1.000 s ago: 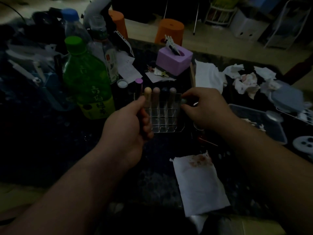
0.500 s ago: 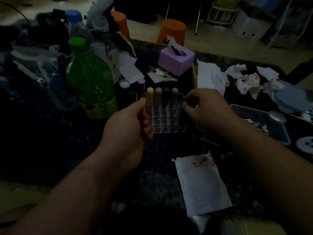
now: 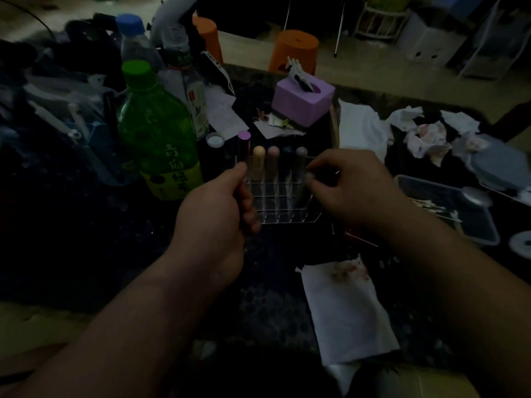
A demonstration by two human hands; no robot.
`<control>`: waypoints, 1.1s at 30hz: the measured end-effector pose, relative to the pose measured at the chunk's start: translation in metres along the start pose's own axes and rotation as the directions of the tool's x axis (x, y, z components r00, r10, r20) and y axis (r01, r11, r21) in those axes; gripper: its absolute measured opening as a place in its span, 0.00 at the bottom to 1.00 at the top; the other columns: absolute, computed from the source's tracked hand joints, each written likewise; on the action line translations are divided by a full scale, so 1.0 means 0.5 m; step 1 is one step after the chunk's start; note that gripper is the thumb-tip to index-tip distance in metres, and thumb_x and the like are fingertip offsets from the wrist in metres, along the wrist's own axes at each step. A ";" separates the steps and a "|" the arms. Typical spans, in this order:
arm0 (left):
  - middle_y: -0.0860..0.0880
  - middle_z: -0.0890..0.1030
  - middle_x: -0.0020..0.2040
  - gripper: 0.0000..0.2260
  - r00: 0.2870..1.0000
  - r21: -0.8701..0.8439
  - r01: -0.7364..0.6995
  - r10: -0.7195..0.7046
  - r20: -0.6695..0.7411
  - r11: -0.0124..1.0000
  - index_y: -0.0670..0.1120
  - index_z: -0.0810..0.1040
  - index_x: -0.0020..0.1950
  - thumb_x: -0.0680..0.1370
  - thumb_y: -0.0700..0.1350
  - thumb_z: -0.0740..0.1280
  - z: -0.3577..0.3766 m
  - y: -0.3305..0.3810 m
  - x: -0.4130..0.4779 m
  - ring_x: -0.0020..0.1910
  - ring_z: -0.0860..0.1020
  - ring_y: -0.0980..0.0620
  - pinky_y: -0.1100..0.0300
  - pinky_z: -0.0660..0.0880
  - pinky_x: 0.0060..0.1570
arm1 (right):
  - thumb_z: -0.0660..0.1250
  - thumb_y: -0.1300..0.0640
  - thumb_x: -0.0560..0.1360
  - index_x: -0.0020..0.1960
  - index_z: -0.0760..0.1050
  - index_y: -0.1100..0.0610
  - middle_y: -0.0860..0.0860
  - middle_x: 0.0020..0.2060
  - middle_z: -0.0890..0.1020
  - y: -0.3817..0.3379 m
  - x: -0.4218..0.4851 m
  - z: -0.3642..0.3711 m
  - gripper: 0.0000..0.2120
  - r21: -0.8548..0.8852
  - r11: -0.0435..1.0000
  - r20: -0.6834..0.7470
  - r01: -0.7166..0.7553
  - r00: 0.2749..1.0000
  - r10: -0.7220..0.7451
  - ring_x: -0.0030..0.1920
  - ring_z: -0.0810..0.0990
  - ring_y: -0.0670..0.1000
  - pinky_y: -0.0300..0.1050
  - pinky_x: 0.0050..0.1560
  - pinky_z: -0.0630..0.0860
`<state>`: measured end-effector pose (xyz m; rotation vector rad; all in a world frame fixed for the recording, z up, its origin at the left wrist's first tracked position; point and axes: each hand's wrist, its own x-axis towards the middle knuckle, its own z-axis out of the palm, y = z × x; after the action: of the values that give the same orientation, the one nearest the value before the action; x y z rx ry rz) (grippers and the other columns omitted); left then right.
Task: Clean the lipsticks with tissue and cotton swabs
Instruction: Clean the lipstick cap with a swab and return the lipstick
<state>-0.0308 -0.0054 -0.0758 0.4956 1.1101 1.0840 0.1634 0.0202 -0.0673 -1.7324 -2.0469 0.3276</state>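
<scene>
White tissue [image 3: 344, 308], stained red, lies nearest on the dark table [image 3: 86, 225]. Beyond it, the left hand [image 3: 212, 216] grips a dark tube [image 3: 244, 200]. The right hand [image 3: 350, 188] curls its fingers against the clear organiser [image 3: 287, 209], grip unclear. Four lipsticks [image 3: 258, 165] stand in its back row.

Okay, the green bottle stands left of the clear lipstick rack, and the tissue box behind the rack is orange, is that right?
Not quite. The tissue box behind the rack is purple, not orange. The green bottle does stand left of the rack. The head view shows this.
</scene>
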 end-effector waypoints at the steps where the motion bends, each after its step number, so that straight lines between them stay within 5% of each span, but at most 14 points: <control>1: 0.50 0.64 0.29 0.19 1.000 0.001 0.000 0.000 -0.003 1.000 0.48 0.67 0.32 0.81 0.50 0.65 0.001 0.000 -0.001 0.26 0.62 0.53 0.59 0.62 0.26 | 0.70 0.53 0.75 0.53 0.82 0.50 0.47 0.45 0.83 0.005 -0.002 0.009 0.07 -0.035 0.999 0.040 0.006 0.999 -0.004 0.44 0.80 0.45 0.40 0.47 0.78; 4: 0.51 0.64 0.30 0.19 1.000 0.010 -0.002 0.002 -0.015 1.000 0.48 0.67 0.32 0.82 0.50 0.64 0.001 0.001 -0.003 0.26 0.62 0.53 0.59 0.62 0.27 | 0.70 0.48 0.75 0.53 0.81 0.46 0.49 0.47 0.77 0.020 -0.004 0.030 0.08 -0.143 0.990 0.105 -0.001 0.994 0.016 0.46 0.76 0.48 0.51 0.51 0.78; 9: 0.51 0.63 0.29 0.19 1.000 0.006 0.002 -0.002 -0.009 1.000 0.49 0.67 0.32 0.82 0.50 0.64 0.002 0.001 -0.006 0.27 0.61 0.53 0.58 0.61 0.29 | 0.69 0.44 0.74 0.54 0.80 0.44 0.47 0.46 0.73 0.019 -0.003 0.035 0.10 -0.182 0.983 0.163 0.029 0.987 0.001 0.48 0.71 0.45 0.51 0.51 0.77; 14: 0.50 0.65 0.30 0.19 1.000 -0.023 0.009 -0.009 0.020 1.000 0.48 0.66 0.33 0.81 0.53 0.63 0.006 0.006 -0.018 0.27 0.63 0.53 0.58 0.63 0.28 | 0.72 0.49 0.73 0.58 0.77 0.51 0.44 0.46 0.78 0.002 0.040 0.013 0.15 0.051 0.990 -0.101 -0.129 0.986 0.134 0.48 0.77 0.46 0.40 0.48 0.72; 17: 0.49 0.66 0.30 0.21 0.999 -0.032 0.023 -0.022 0.032 0.999 0.47 0.67 0.32 0.81 0.56 0.62 0.013 0.010 -0.027 0.26 0.64 0.53 0.59 0.63 0.28 | 0.72 0.51 0.74 0.66 0.73 0.52 0.45 0.50 0.78 -0.002 0.080 0.020 0.22 0.043 0.979 -0.061 -0.199 0.978 0.201 0.51 0.77 0.46 0.42 0.52 0.74; 20: 0.49 0.67 0.30 0.20 0.997 -0.006 0.055 -0.055 0.050 0.998 0.47 0.68 0.33 0.81 0.56 0.63 0.011 0.012 -0.028 0.27 0.65 0.53 0.57 0.63 0.29 | 0.71 0.54 0.74 0.61 0.77 0.51 0.48 0.53 0.82 0.002 0.106 0.040 0.16 -0.031 0.983 0.005 -0.182 0.983 0.182 0.54 0.79 0.49 0.44 0.53 0.75; 25: 0.50 0.70 0.30 0.16 0.993 0.195 0.064 -0.083 0.086 0.979 0.47 0.72 0.35 0.80 0.53 0.66 0.004 0.009 -0.030 0.28 0.68 0.52 0.56 0.67 0.31 | 0.69 0.52 0.76 0.57 0.80 0.51 0.48 0.51 0.83 0.003 0.107 0.036 0.10 -0.038 0.985 -0.082 -0.170 0.983 0.167 0.51 0.79 0.47 0.43 0.52 0.76; 29: 0.55 0.78 0.30 0.12 0.985 0.563 -0.169 0.118 0.126 0.809 0.47 0.78 0.39 0.77 0.52 0.71 0.002 0.006 -0.043 0.30 0.76 0.56 0.60 0.74 0.32 | 0.69 0.53 0.76 0.54 0.80 0.52 0.48 0.48 0.83 -0.027 0.061 -0.035 0.08 0.047 0.993 -0.259 -0.108 0.959 0.116 0.44 0.79 0.44 0.28 0.41 0.67; 31: 0.58 0.82 0.39 0.07 0.954 0.673 -0.297 0.240 0.179 0.677 0.54 0.81 0.47 0.74 0.55 0.74 0.001 0.006 -0.053 0.35 0.79 0.63 0.67 0.75 0.35 | 0.70 0.53 0.76 0.53 0.79 0.49 0.45 0.45 0.82 -0.061 0.008 -0.081 0.07 0.114 0.991 -0.322 -0.076 0.940 0.109 0.40 0.78 0.39 0.27 0.38 0.69; 33: 0.60 0.82 0.47 0.15 0.920 0.709 -0.389 0.282 0.271 0.588 0.58 0.80 0.56 0.71 0.57 0.75 -0.001 0.001 -0.063 0.41 0.80 0.63 0.66 0.77 0.38 | 0.70 0.52 0.76 0.51 0.77 0.46 0.39 0.42 0.80 -0.092 -0.054 -0.115 0.05 0.154 0.984 -0.262 -0.094 0.956 0.132 0.40 0.79 0.36 0.25 0.35 0.73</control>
<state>-0.0328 -0.0331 -0.0610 1.4890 1.3646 0.8390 0.1535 -0.0208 -0.0008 -1.7084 -1.6947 0.2468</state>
